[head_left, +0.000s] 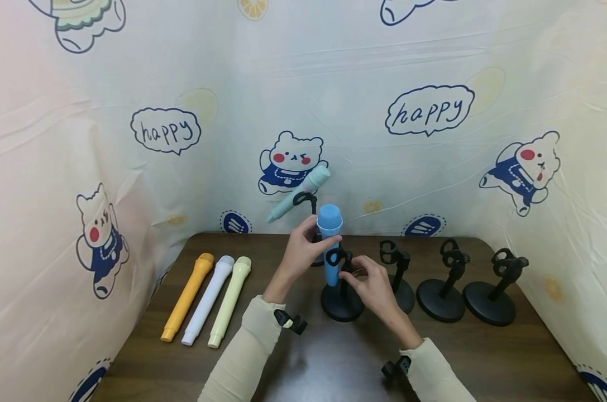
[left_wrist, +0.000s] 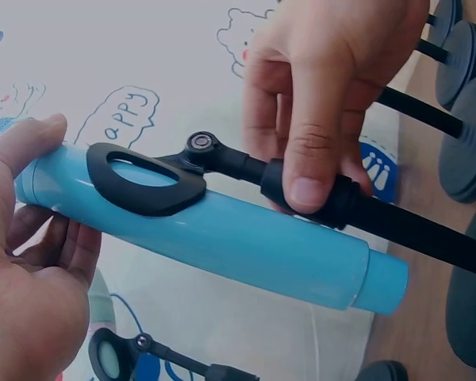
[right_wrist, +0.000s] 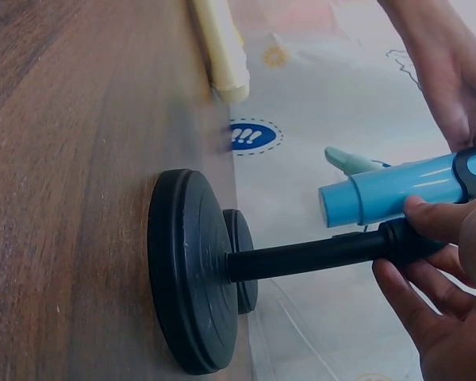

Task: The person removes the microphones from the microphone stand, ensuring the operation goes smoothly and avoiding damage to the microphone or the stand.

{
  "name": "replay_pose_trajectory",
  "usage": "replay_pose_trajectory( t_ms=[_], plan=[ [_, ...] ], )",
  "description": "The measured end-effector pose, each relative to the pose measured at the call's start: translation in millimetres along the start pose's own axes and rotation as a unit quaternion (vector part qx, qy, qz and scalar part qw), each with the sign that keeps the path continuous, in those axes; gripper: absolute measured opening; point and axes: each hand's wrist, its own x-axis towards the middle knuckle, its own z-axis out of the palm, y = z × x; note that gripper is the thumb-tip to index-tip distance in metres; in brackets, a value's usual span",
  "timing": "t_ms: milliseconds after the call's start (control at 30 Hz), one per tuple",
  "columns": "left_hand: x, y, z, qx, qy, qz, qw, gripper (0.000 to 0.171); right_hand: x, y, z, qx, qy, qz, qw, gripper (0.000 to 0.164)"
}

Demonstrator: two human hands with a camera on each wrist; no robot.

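Observation:
A blue toy microphone (head_left: 329, 220) stands upright through the ring clip of a black microphone stand (head_left: 342, 304). My left hand (head_left: 301, 245) grips the microphone just below its head, thumb on one side and fingers on the other. Lower down, my right hand (head_left: 372, 283) pinches the stand's pole at its collar. In the left wrist view the clip ring (left_wrist: 147, 178) circles the blue barrel. The right wrist view shows the round base (right_wrist: 194, 270) on the table and the microphone's lower end beside the pole.
Orange (head_left: 187, 297), white (head_left: 208, 300) and pale yellow (head_left: 229, 301) microphones lie at the left of the table. Behind my left hand, a mint microphone (head_left: 298, 194) leans in another stand. Black stands with bare clips (head_left: 396, 273), (head_left: 441, 300), (head_left: 490, 303) line the right side.

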Motion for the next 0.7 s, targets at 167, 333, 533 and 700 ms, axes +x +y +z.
replay_pose_trajectory(
  t_ms=[167,333,533,700],
  plan=[
    [4.6,6.2,-0.4,-0.012,-0.001,0.007,0.9999,0.042,0.0,1.8,-0.2,-0.004,0.000,-0.003,1.000,0.023],
    [9.6,13.1,-1.7,-0.016,0.000,0.011,0.9998,0.042,0.7,2.8,-0.7,0.000,-0.002,-0.004,1.000,0.024],
    [15.8,23.5,-4.7,-0.028,0.005,0.017,0.9994,0.039,1.0,2.8,-1.1,0.006,-0.002,-0.007,1.000,0.022],
    [20.0,32.1,-8.0,-0.039,0.008,0.025,0.9989,0.042,0.4,2.1,-0.1,0.012,-0.003,-0.007,1.000,0.020]
  ],
)
